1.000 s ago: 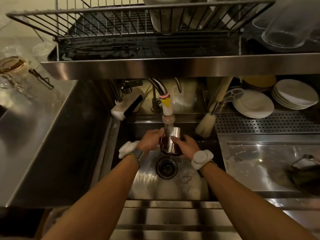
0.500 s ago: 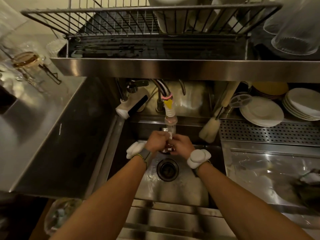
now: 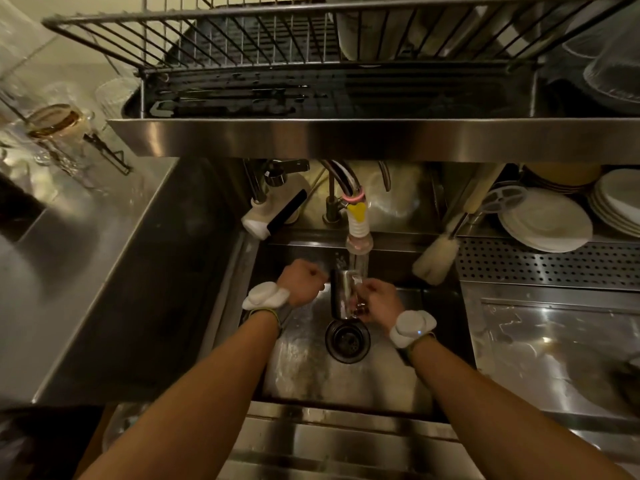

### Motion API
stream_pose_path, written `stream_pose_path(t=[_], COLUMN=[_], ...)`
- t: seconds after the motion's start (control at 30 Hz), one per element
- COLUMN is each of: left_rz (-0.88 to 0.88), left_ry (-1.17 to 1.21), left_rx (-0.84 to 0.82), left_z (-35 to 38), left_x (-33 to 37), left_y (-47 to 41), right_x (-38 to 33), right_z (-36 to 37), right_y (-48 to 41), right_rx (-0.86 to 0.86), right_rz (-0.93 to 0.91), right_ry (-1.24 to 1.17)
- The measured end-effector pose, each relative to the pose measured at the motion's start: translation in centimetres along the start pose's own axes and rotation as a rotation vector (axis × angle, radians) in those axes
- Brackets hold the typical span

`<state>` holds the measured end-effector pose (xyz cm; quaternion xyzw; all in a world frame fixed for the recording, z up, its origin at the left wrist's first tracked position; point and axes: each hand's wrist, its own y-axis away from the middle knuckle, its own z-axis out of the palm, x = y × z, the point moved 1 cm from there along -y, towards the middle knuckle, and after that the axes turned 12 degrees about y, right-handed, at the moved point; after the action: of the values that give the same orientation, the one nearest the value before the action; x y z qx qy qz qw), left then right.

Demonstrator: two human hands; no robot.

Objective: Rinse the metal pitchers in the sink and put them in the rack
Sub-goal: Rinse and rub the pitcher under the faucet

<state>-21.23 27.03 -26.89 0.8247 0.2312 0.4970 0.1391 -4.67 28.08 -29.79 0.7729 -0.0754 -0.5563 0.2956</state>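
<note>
The small shiny metal pitcher (image 3: 343,292) is low in the stainless steel sink (image 3: 304,368), under the clear tap nozzle (image 3: 358,245) and above the round black drain (image 3: 347,337). The right hand (image 3: 379,301) curls round its side, hiding part of it. The left hand (image 3: 301,282) is balled just beside it, grip unclear; the dark wire dish rack (image 3: 242,39) juts overhead, and a pale bottle brush (image 3: 434,259) leans at the right.

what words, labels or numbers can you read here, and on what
No text can be read anywhere in this view.
Pitcher: plain metal, no mark shows.
Tap: yellow and pink parts, no lettering.
Rack and plates: nothing printed shows.
</note>
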Motion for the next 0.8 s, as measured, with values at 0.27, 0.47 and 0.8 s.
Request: stream_pose_path(t=[0.27, 0.47, 0.8], left_rz=[0.018, -0.041, -0.220], left_ry=[-0.018, -0.002, 0.500], left_rx=[-0.081, -0.052, -0.200], left_z=[1.7, 1.5, 3.4], left_x=[0.8, -0.1, 0.6], left_y=[-0.3, -0.6, -0.7], right_x=[-1.4, -1.8, -1.5], right_z=[-0.3, -1.1, -2.8], right_y=[-0.4, -0.3, -0.7], right_rx=[-0.019, -0.003, -0.039], right_rz=[-0.037, -0.049, 0.078], right_ry=[-0.077, -0.220, -0.644])
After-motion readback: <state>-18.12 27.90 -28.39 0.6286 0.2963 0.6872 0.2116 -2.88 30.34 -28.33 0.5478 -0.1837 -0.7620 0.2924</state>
